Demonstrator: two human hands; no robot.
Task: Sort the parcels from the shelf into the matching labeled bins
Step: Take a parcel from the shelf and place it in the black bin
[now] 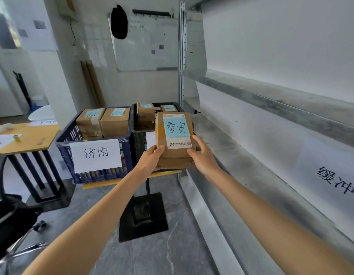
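Observation:
I hold a brown cardboard parcel (175,149) with a blue note reading 泰安 out in front of me. My left hand (150,158) grips its lower left corner and my right hand (200,153) grips its right side. The parcel hovers in front of a black bin (137,135) that holds two similar parcels (146,113); the held parcel hides most of that bin's white label. To the left stands a blue bin (67,153) labelled 济南 with two parcels (103,121) on top. The grey metal shelf (241,155) on the right is bare.
Both bins rest on a yellow-topped stand with a black post and base (142,215). A second yellow table (23,139) stands at left, a black chair (11,219) at lower left. A paper sign (334,181) hangs on the shelf back wall. A whiteboard (144,40) hangs behind.

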